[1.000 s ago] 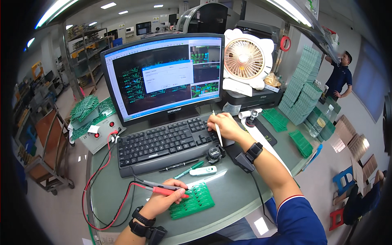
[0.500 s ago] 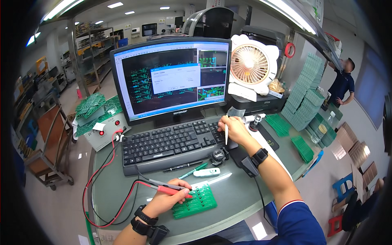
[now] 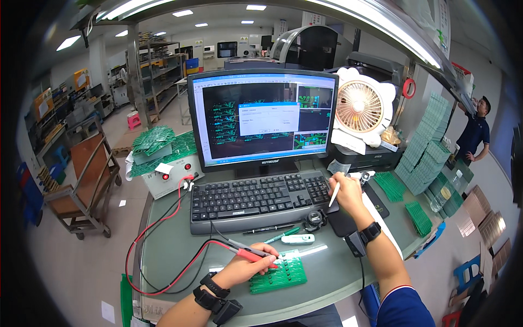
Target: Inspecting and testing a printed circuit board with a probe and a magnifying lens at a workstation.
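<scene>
My left hand [image 3: 251, 268] is closed around a pair of test probes, one red [image 3: 249, 255] and one black [image 3: 239, 244]. Their tips reach over the upper left of a green circuit board [image 3: 289, 277] lying on the desk, with rows of small dark parts; whether they touch it I cannot tell. My right hand [image 3: 348, 195] pinches a slim white pen-shaped stick [image 3: 334, 193] at the right end of the black keyboard [image 3: 245, 200]. The stick slants down and left beside the number pad. The monitor [image 3: 220, 147] behind shows a dark board layout with a pale dialog box.
Red and black leads run left to a white box [image 3: 169, 185] topped by green boards [image 3: 155, 140]. A pen [image 3: 267, 229], a white-green tool [image 3: 298, 238] and a black round object [image 3: 315, 219] lie before the keyboard. Board stacks [image 3: 418, 219], a bottle [image 3: 442, 197] and a lit fan [image 3: 359, 106] stand right.
The whole view has swung, so desk, monitor and hands appear farther right and somewhat lower. The white stick now slants more. Both hands keep their holds.
</scene>
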A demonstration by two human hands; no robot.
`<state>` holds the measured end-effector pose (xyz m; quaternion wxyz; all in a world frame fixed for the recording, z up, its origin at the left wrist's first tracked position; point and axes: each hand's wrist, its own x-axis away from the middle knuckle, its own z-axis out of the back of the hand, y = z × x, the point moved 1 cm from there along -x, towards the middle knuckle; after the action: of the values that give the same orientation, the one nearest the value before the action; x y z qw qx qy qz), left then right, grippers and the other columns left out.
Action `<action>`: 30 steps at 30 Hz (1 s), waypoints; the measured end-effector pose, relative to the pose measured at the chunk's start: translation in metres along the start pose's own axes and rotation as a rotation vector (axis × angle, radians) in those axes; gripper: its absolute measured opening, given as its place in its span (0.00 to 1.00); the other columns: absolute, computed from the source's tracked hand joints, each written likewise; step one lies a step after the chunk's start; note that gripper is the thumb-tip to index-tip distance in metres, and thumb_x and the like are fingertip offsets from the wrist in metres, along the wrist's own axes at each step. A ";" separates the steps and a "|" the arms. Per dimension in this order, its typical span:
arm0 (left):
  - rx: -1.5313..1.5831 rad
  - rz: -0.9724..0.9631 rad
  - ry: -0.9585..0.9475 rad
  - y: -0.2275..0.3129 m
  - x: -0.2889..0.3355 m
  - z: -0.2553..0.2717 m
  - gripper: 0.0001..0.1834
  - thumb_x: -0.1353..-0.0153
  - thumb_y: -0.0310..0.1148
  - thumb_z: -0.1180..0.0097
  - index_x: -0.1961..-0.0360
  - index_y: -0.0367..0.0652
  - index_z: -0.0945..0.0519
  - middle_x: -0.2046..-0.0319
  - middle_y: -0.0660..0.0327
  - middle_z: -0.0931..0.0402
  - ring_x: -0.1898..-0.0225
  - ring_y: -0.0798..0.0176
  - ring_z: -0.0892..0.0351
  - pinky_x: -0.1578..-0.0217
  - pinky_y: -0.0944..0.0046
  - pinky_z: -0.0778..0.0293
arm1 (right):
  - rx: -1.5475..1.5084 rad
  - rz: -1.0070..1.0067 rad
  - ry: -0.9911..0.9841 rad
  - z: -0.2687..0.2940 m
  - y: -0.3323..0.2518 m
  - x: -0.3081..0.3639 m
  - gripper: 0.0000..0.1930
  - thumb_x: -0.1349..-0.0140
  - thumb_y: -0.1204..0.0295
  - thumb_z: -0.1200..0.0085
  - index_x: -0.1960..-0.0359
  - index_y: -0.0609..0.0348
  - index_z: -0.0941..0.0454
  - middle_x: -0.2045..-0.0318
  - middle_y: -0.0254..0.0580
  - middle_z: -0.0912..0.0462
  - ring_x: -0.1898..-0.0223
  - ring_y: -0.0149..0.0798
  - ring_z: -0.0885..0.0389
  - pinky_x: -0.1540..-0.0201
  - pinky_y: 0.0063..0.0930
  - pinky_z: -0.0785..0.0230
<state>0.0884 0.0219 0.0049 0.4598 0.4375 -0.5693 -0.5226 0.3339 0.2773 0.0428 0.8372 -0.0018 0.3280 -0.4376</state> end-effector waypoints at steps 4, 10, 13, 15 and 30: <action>0.022 -0.028 0.040 0.005 0.001 0.001 0.12 0.35 0.37 0.46 0.56 0.39 0.23 0.68 0.66 0.24 0.71 0.77 0.27 0.68 0.75 0.28 | 0.137 0.003 0.040 0.001 0.016 0.011 0.09 0.37 0.64 0.49 0.70 0.53 0.25 0.80 0.38 0.19 0.69 0.46 0.20 0.56 0.43 0.41; -0.040 -0.153 0.234 0.021 0.000 0.024 0.11 0.35 0.36 0.46 0.57 0.39 0.22 0.68 0.65 0.23 0.70 0.75 0.26 0.67 0.73 0.27 | -0.289 -0.137 -0.171 0.034 -0.021 0.020 0.07 0.36 0.68 0.49 0.66 0.58 0.24 0.76 0.37 0.15 0.64 0.39 0.17 0.62 0.36 0.31; -0.071 -0.115 0.292 0.025 0.001 0.040 0.14 0.32 0.40 0.51 0.57 0.40 0.21 0.69 0.65 0.23 0.71 0.75 0.26 0.67 0.74 0.28 | -0.652 0.021 -0.390 0.049 -0.077 0.039 0.10 0.35 0.68 0.48 0.58 0.62 0.26 0.66 0.46 0.16 0.59 0.39 0.16 0.58 0.29 0.27; -0.080 -0.050 0.292 0.028 -0.001 0.041 0.17 0.31 0.41 0.55 0.57 0.39 0.20 0.65 0.63 0.24 0.67 0.72 0.25 0.63 0.71 0.27 | -0.737 0.187 -0.602 0.043 -0.098 0.057 0.13 0.35 0.66 0.47 0.55 0.61 0.28 0.61 0.47 0.18 0.58 0.43 0.16 0.57 0.32 0.27; -0.487 -0.352 0.440 0.017 -0.006 0.054 0.24 0.32 0.40 0.68 0.56 0.39 0.19 0.49 0.52 0.25 0.38 0.50 0.36 0.40 0.54 0.40 | -0.462 0.483 -0.641 0.024 -0.118 0.086 0.19 0.37 0.60 0.46 0.50 0.59 0.31 0.55 0.47 0.20 0.52 0.49 0.22 0.52 0.40 0.29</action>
<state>0.0363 0.0393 0.0197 0.5647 0.5086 -0.2318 -0.6072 0.2955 0.1341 0.0487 0.9521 -0.2470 0.1325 -0.1226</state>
